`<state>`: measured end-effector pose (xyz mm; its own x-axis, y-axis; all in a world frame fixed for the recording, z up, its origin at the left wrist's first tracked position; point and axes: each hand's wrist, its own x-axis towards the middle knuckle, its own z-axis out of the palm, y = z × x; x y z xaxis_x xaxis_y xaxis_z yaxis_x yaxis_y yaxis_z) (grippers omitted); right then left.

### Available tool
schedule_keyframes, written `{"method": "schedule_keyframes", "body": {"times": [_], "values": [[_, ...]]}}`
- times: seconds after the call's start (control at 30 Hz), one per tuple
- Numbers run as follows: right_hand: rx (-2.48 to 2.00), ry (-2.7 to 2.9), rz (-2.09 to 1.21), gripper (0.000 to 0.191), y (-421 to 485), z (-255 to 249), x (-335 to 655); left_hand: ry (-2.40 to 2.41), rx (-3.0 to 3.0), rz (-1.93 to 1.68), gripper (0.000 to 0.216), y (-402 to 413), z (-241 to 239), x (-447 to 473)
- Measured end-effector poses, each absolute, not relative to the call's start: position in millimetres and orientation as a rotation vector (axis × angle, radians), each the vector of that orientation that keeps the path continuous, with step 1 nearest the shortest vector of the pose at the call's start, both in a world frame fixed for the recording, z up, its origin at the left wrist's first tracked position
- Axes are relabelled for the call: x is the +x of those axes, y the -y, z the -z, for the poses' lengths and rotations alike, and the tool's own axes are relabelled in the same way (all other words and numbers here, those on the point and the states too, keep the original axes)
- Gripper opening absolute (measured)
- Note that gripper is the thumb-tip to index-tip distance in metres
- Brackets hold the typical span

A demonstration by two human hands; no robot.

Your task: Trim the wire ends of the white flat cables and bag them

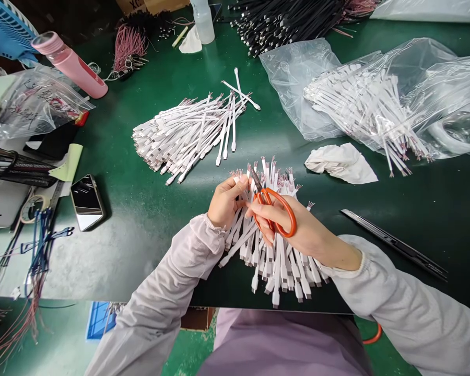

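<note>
My right hand (297,222) grips a pair of orange-handled scissors (289,213), blades pointing up and to the left. Close beside the blades, my left hand (226,199) pinches a short white USB cable near its wire end; the fingers partly hide it. Beneath both hands lies a spread pile of white USB cables (276,263). Their metal plugs point toward me, and their thin reddish wire ends face away. Farther off on the green table (149,219), a second heap of the same white cables (184,133) is lying, with a few loose ones at its right.
A utility knife (394,243) and crumpled white cloth or tissue (340,163) lie at right, below plastic bags of white cables (360,99). Black cables (290,21) are behind. On the left are a phone (87,202), pink bottle (70,65) and tape roll (33,208).
</note>
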<state>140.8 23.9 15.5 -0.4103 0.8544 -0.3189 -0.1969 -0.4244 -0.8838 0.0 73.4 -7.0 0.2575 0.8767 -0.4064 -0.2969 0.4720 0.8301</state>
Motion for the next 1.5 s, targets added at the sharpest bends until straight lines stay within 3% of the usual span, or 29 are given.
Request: {"method": "schedule_keyframes", "body": {"times": [0.4, 0.63, 0.9, 1.27, 1.5], "values": [[-1.082, 1.125, -1.857, 0.032, -23.4, -13.4, 142.3, -0.978, 0.711, -0.888, 0.029, -74.3, 10.8, -1.8], [-1.16, 1.115, -1.79, 0.022, -22.4, -12.2, 143.1, -1.066, 0.853, -0.869, 0.038, -74.3, 13.1, -1.7], [-1.184, 0.995, -1.73, 0.024, -23.9, -13.4, 144.8, -1.215, 1.18, -0.865, 0.027, -77.9, 11.7, -8.6], [-1.181, 1.022, -2.011, 0.024, -22.3, -15.1, 144.0, -1.251, 1.217, -0.943, 0.025, -79.4, 10.7, -9.0], [-1.183, 1.028, -2.016, 0.022, -23.4, -14.7, 144.5, -1.254, 1.233, -0.96, 0.029, -77.5, 11.4, -9.1]]}}
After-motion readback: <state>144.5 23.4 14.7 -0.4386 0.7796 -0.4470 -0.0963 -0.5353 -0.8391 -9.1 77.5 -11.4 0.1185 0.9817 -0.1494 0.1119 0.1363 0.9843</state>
